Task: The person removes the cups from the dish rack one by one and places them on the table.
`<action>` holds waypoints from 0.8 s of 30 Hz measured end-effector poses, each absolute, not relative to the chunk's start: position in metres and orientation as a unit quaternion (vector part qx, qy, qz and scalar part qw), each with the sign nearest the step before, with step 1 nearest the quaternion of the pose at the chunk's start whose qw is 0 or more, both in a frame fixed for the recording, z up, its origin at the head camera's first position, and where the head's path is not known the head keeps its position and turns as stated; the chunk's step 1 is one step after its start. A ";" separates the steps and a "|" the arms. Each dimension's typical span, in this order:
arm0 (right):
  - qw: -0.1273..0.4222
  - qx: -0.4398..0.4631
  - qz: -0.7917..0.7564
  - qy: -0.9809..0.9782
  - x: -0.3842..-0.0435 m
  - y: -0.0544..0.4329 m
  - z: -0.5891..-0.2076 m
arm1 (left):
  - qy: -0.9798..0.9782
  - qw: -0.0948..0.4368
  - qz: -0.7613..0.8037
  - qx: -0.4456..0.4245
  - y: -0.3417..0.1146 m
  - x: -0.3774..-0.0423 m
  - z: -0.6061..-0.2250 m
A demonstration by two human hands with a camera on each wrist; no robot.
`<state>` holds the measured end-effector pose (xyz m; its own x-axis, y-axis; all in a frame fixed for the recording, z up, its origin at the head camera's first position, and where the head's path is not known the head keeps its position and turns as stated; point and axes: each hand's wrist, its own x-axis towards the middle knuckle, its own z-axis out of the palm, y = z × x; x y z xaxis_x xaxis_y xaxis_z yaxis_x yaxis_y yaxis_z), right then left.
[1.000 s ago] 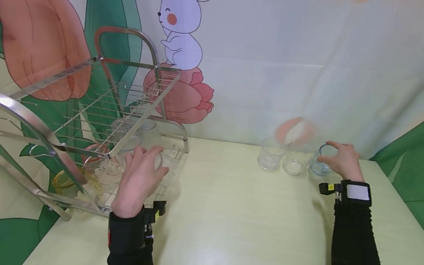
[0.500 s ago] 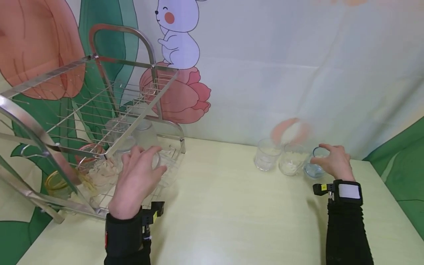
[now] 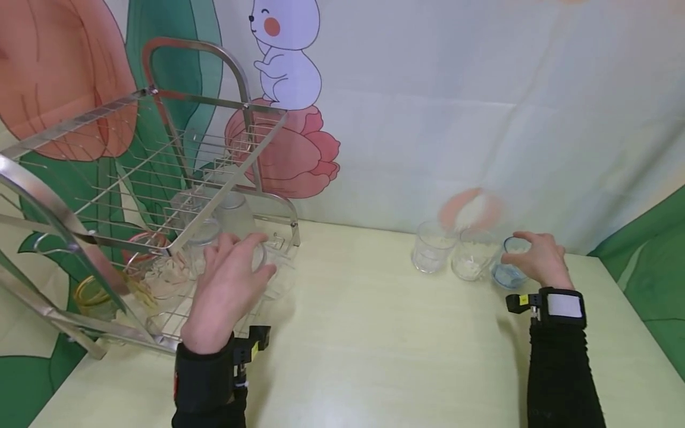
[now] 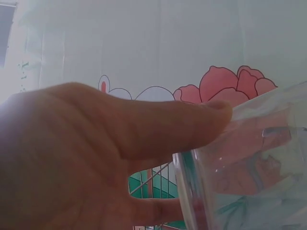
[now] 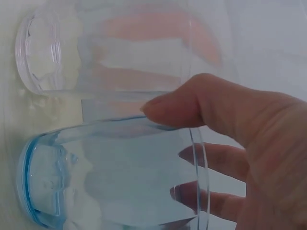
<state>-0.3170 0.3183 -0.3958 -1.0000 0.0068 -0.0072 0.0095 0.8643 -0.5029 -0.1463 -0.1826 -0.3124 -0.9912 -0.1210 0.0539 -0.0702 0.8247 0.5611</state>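
My left hand is at the right front edge of the dish rack's lower tier. It grips a clear glass, which lies tilted in the left wrist view with my thumb along its side; in the head view my hand mostly covers it. At the table's right side, my right hand pinches a blue-tinted glass near its rim, thumb on one side and fingers on the other. That glass stands upright, base down on the table. Close to its left are two clear glasses.
The two-tier metal dish rack fills the left side. Its lower tier bears clear glasses, a yellow-rimmed glass and a reddish one. A printed curtain hangs behind the pale table.
My left hand has shifted slightly to the right relative to the rack, with the clear glass. My right hand stays at the blue glass. The head view has turned a little.
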 end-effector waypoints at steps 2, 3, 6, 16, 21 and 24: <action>0.006 0.002 -0.256 0.967 -0.317 0.318 -0.396 | -0.953 0.044 -0.297 0.048 -0.181 -0.146 -0.312; 0.006 0.001 -0.253 0.968 -0.318 0.318 -0.397 | -0.952 0.044 -0.300 0.047 -0.181 -0.146 -0.312; 0.003 -0.003 -0.248 0.969 -0.318 0.317 -0.397 | -0.950 0.042 -0.306 0.044 -0.179 -0.146 -0.312; 0.012 -0.009 -0.247 0.969 -0.321 0.315 -0.394 | -0.951 0.046 -0.304 0.030 -0.179 -0.148 -0.312; 0.032 -0.021 -0.241 0.970 -0.321 0.315 -0.391 | -0.949 0.052 -0.309 0.034 -0.180 -0.148 -0.314; 0.046 -0.032 -0.233 0.971 -0.317 0.317 -0.386 | -0.947 0.053 -0.315 0.025 -0.180 -0.149 -0.315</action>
<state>-0.3172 0.3172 -0.3861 -0.9937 -0.0832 -0.0751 -0.0400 0.8891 -0.4560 -0.1493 -0.1802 -0.3150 -0.9931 -0.0811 0.0848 -0.0141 0.7998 0.6002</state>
